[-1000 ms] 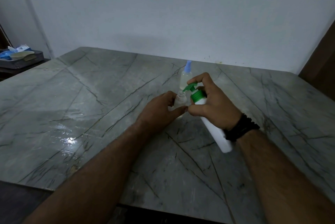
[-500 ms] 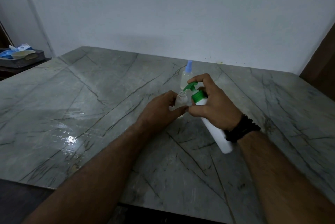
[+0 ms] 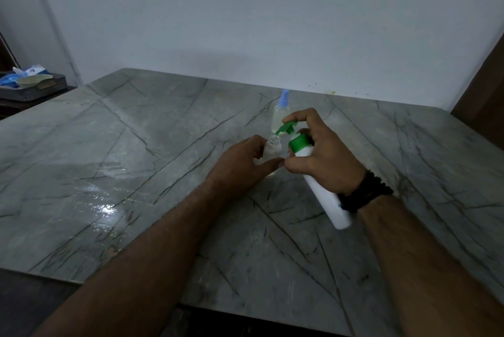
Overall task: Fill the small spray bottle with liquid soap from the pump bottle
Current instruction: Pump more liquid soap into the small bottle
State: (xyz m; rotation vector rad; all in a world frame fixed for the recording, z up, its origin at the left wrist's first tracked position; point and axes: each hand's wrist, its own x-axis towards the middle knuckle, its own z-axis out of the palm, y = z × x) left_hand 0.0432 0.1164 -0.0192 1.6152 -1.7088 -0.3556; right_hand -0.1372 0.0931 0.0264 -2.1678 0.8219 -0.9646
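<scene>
While the uncapped small spray bottle [image 3: 272, 152] is held upright on the table centre by the curled left hand [image 3: 241, 163], the tilted pump bottle [image 3: 317, 181] is gripped by the right hand [image 3: 320, 158]. The green spout [image 3: 283, 128] should be kept directly over the open neck and pressed slowly. A second spray bottle [image 3: 281, 114] stands just beyond. The veined stone table [image 3: 136, 173] is backed by a plain wall [image 3: 245, 9].

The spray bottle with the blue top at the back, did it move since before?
No. The spray bottle with the blue top stands at the same crack lines on the marble table, behind both hands.
</scene>
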